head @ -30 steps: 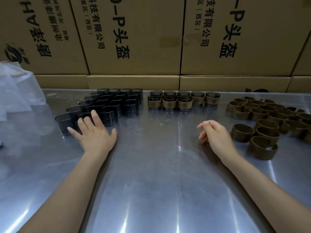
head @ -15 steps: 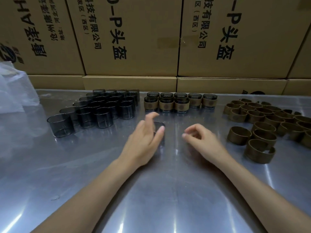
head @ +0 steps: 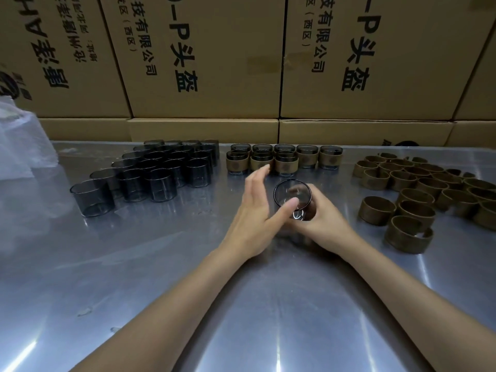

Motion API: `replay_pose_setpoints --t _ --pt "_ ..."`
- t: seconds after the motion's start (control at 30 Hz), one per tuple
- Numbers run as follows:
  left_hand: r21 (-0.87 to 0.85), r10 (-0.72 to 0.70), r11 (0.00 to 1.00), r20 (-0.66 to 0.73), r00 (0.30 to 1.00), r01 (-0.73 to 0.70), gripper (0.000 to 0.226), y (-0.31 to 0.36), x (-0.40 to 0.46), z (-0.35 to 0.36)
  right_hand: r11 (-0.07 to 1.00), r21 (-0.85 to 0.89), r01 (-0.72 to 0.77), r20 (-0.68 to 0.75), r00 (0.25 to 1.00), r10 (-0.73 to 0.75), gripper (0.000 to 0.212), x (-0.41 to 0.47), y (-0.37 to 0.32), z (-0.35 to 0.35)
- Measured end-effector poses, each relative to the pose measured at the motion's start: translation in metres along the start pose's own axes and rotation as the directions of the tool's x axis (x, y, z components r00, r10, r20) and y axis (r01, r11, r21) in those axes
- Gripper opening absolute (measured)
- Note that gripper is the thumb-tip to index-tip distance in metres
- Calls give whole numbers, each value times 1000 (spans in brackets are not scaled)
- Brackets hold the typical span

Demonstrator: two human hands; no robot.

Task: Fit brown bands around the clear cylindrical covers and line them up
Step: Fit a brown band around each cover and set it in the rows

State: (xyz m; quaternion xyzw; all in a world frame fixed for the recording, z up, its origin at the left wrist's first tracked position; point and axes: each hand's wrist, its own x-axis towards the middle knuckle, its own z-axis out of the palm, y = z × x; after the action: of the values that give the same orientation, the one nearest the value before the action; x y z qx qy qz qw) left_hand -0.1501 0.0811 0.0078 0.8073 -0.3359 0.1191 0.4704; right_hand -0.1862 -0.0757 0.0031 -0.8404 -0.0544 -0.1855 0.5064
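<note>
Smoky grey, see-through cups (head: 150, 173), dark at the rims, grouped at the left of a silvery, streak-reflecting table (head: 134, 277). Dull brown bands (head: 418, 189), plain outside, piled at the right. Finished cups (head: 284, 158) at the back middle, wrapped in the same tan-brown, each wrap stamped with a faint darker round mark, grey glass showing above and below. One cup (head: 292, 196) in the hands, clear with a black rim. Tan cardboard boxes (head: 204, 57) behind, printed with black characters and letters. White, hazy plastic bag (head: 21, 146) at the far left edge.
</note>
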Motion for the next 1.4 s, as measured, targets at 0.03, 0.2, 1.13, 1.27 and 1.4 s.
replay_pose_setpoints --t 0.03,0.2,1.13,1.27,1.4 --pt "-27 -45 999 49 998 46 72 0 2 0 1000 20 11 -1 1000 -11 49 0 1 0" --pt "-125 -78 988 61 995 85 60 2 4 1 997 49 65 -7 998 -65 59 1 -1 -1" --pt "-772 -387 511 185 903 377 18 23 12 2 970 235 63 -86 995 -44 49 -1 -8 -3" --pt "-763 -247 569 196 949 306 18 19 9 1 964 263 47 -93 995 -23 46 -1 -7 -6" --pt "-587 -256 776 40 966 230 41 21 9 8 967 232 108 -87 992 -90 42 -1 -6 -6"
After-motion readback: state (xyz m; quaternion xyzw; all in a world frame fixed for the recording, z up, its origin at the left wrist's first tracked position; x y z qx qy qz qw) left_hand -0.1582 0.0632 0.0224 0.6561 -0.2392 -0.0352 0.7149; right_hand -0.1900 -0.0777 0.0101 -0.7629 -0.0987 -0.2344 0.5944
